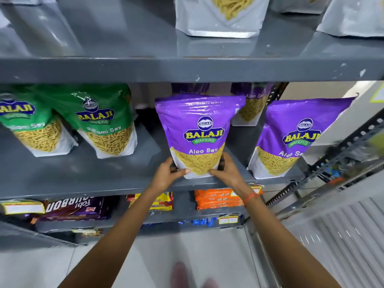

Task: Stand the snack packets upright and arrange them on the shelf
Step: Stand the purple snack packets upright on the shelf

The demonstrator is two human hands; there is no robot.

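grey metal shelf point(104, 179), purple packets point(199, 134), green packets point(104, 123) upright

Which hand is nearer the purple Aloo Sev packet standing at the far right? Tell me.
Right. The right hand sits between the held packet and the far-right packet; the left hand is beyond the held packet's other side.

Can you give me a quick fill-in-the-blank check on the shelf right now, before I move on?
1. Both hands, left hand and right hand, grip the bottom of a ____-coloured Aloo Sev packet.
2. The two packets at the left of the same shelf are ____ in colour.
3. The band on the right wrist is ____.
4. The held packet stands ____ on the shelf.

Missing words: purple; green; orange; upright
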